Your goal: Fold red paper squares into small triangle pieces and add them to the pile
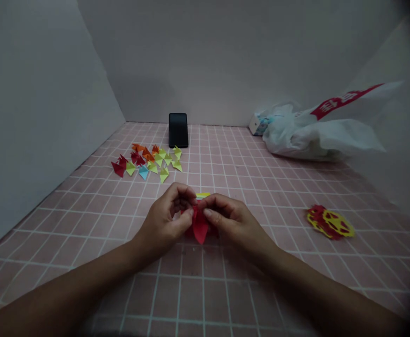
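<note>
A piece of red folded paper [200, 227] hangs between my two hands at the middle of the table, its rounded point facing me. My left hand [168, 217] pinches its left side between thumb and fingers. On the other side, my right hand [228, 215] grips the paper's upper right with thumb and forefinger. Just behind the fingertips, a yellow and white edge of stacked paper [202, 195] shows; the hands hide most of it. More red paper seems to lie under the fingers, but its outline is hidden.
Several small origami pieces [150, 161] in red, orange, yellow and blue lie at the back left. Behind them a black phone [178, 131] leans upright. Red and yellow paper cut-outs [331, 222] rest at the right. A white plastic bag [306, 140] and a small box [257, 124] stand at the back right.
</note>
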{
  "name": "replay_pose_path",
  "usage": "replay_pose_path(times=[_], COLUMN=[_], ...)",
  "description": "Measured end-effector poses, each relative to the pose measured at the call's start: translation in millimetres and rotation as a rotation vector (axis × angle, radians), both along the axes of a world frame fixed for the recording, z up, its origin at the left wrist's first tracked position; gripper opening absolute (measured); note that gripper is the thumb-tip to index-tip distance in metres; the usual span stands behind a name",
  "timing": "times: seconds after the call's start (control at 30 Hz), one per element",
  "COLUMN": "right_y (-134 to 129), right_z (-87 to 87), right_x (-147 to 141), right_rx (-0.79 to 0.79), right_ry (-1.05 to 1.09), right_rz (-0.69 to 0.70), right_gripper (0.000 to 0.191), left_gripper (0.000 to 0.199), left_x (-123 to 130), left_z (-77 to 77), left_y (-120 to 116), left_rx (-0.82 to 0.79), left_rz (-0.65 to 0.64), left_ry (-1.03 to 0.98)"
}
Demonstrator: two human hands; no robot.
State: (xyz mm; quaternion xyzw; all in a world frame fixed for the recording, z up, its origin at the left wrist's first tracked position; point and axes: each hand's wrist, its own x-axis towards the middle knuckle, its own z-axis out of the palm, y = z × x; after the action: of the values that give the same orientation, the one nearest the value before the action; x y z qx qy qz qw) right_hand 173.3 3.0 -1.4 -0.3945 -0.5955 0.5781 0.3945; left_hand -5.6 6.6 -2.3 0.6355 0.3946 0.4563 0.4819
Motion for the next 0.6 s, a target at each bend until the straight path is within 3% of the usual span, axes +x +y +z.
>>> replay_pose_path(times=[0.23, 0.47, 0.6], right_y=[4.6, 2.7, 2.9], right_z=[2.0, -3.9, -5.4], right_x=[2.9, 1.3, 1.6], right_rx=[0.161, -0.021, -0.037], right_ry=[-0.076, 0.074, 0.098], right_rz=[0.036, 0.046, 0.028], right_gripper=[0.005, 0.015, 0.016], left_gripper=[0.016, 0.024, 0.025], left_x=[-0.3, -0.8, 1.3], left_z=[1.0, 4.4, 8.5], left_y=[0.8, -1.0, -2.3], left_rx=[-0.075, -0.199, -0.212], left_rz=[-0.034, -0.123, -0.085], left_ry=[-0.206, -0.177, -0.117])
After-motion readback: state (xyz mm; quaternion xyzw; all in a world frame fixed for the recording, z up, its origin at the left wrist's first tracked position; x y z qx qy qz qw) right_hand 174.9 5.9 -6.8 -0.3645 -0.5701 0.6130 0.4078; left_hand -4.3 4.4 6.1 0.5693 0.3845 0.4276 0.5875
